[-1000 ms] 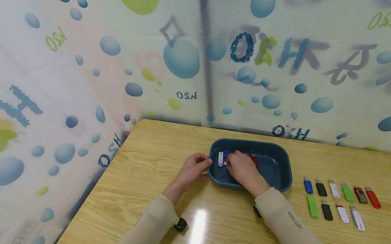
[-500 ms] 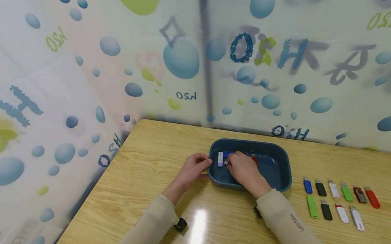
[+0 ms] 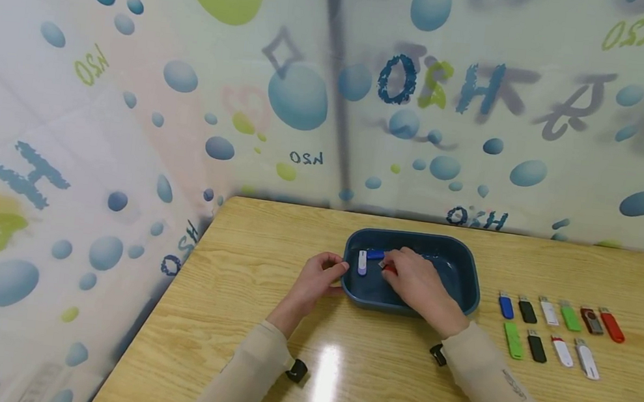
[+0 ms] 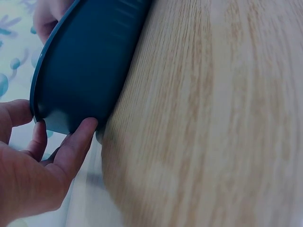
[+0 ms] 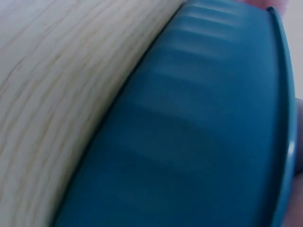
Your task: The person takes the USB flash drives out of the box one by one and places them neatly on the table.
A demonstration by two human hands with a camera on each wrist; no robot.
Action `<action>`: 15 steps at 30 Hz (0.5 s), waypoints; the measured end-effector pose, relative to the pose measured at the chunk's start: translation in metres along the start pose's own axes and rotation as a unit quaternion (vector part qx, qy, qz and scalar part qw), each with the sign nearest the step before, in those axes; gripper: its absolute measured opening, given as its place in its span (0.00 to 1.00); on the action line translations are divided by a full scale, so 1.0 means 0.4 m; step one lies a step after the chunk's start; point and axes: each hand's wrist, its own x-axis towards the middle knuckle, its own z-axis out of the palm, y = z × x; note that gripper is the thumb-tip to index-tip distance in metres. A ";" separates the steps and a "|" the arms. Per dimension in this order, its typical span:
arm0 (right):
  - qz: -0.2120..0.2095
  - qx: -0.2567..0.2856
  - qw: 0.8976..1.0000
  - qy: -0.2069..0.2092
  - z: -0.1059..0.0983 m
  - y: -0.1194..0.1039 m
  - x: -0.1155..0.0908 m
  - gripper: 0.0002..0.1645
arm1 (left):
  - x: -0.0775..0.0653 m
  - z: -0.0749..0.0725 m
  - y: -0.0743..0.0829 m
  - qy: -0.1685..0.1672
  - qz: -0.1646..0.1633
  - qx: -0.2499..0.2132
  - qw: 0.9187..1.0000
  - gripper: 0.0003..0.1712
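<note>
Currently the right hand (image 3: 421, 282) pinches a red plastic USB stick (image 3: 390, 268) inside the dark-blue rounded plastic tray (image 3: 373, 303); its metal plug pokes out left of the fingertips, long axis roughly sideways. Left hand (image 3: 318, 280), fingers relaxed, touches the tray's left end.

Smooth gloss is shown by the dark-blue, rounded rectangular plastic tub (image 3: 458, 277); the flat, yellowish wood-grained tabletop (image 3: 259, 240) is polished-looking (light is reflected); long beige cloth sleeves (image 3: 248, 370) are seen as matt.
</note>
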 end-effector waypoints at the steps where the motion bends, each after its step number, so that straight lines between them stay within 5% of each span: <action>1: 0.004 0.005 1.000 0.001 -0.005 0.003 -0.004 0.11 | 0.000 0.000 0.000 0.001 0.000 0.000 1.000 0.12; 15: 0.018 0.042 0.998 0.043 -0.079 0.041 -0.069 0.10 | 0.000 0.000 0.002 -0.003 -0.002 -0.002 1.000 0.13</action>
